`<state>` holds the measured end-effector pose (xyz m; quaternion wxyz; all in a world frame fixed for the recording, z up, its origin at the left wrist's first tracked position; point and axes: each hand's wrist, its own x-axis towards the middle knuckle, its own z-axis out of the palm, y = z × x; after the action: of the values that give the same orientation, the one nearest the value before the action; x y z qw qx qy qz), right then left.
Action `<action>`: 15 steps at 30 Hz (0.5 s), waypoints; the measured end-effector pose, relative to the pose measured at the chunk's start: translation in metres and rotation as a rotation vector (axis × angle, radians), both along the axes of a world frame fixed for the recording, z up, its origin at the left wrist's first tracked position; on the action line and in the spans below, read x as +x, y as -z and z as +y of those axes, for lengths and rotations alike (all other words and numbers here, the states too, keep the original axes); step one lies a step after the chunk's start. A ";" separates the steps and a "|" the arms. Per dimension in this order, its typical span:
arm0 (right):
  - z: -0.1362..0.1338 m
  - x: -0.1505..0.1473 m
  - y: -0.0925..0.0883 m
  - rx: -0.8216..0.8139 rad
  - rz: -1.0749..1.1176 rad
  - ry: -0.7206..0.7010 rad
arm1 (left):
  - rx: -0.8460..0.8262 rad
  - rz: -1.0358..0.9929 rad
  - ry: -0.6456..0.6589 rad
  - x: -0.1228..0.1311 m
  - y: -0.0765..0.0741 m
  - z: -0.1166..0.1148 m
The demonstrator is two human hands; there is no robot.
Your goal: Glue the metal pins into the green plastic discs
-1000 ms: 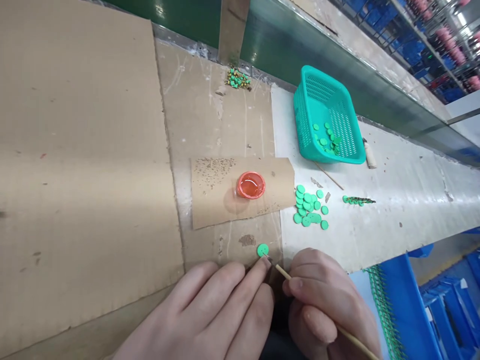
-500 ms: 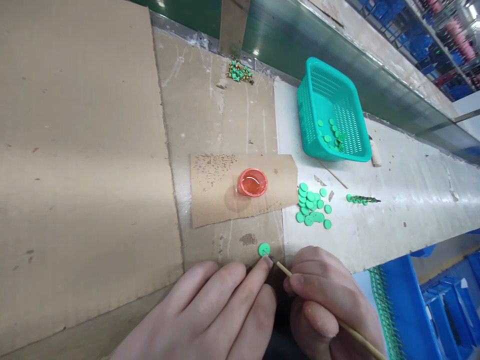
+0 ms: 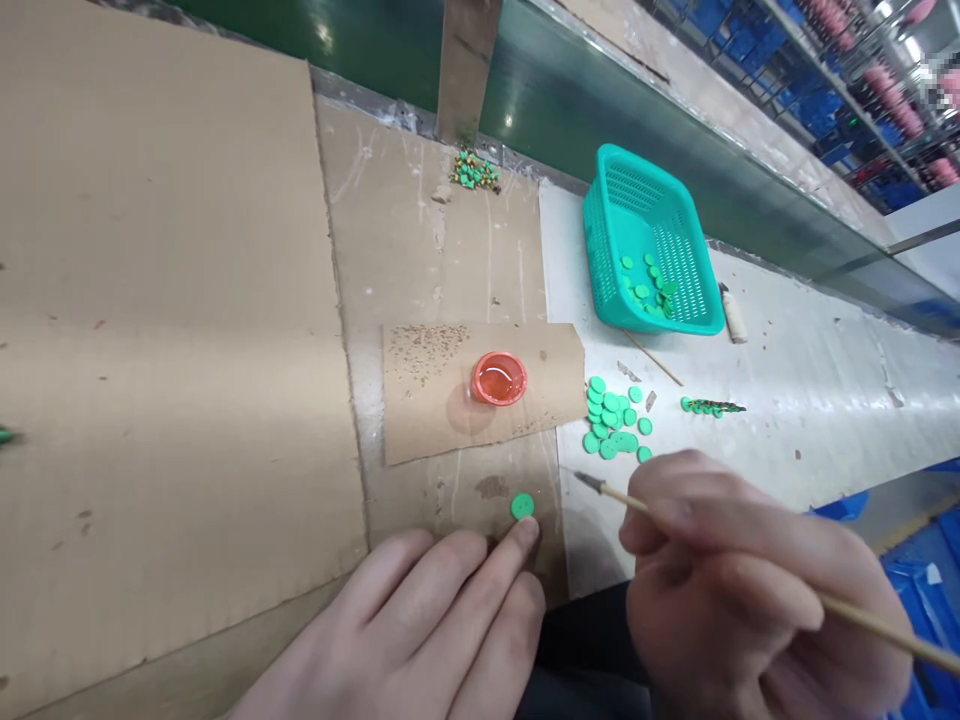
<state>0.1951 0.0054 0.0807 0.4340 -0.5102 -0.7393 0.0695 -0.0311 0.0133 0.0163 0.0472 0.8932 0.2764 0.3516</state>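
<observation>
My left hand point(image 3: 420, 630) lies flat on the cardboard with its fingers stretched out, one fingertip just touching a single green disc point(image 3: 523, 506). My right hand point(image 3: 742, 590) is closed round a thin wooden stick point(image 3: 862, 615). The stick's dark tip point(image 3: 589, 481) hovers to the right of that disc, above the table edge. A small orange cup of liquid point(image 3: 499, 379) sits on a cardboard scrap point(image 3: 420, 400) beyond the disc. A pile of green discs point(image 3: 615, 420) lies on the white surface to the right of the scrap.
A teal basket point(image 3: 645, 200) holding several green discs stands at the back right. A heap of small green and yellow parts point(image 3: 474, 170) lies at the far edge. A row of green pieces point(image 3: 709, 406) and a spare stick point(image 3: 652, 358) lie nearby. Blue bins point(image 3: 919, 585) stand lower right.
My right hand has lifted the stick's tip off the single green disc and drawn it to the right. My left hand stays flat beside the disc.
</observation>
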 end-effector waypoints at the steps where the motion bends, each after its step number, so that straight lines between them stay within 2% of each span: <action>1: 0.010 -0.003 -0.005 0.048 0.033 0.033 | 0.003 0.000 -0.003 0.000 0.000 0.000; 4: 0.042 -0.015 -0.011 0.168 0.089 0.102 | 0.022 -0.002 -0.031 0.001 0.003 0.001; 7: 0.063 -0.024 -0.005 0.153 0.120 0.084 | 0.048 -0.023 -0.056 0.002 0.007 0.000; 11: 0.070 -0.025 0.007 0.073 0.105 0.052 | 0.045 -0.046 -0.076 0.005 0.010 -0.001; 15: 0.070 -0.025 0.009 0.057 0.074 0.041 | 0.037 -0.075 -0.074 0.007 0.008 0.000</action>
<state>0.1700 0.0755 0.0717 0.4765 -0.5100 -0.7137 0.0583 -0.0237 0.0132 0.0085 0.0279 0.8692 0.3007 0.3916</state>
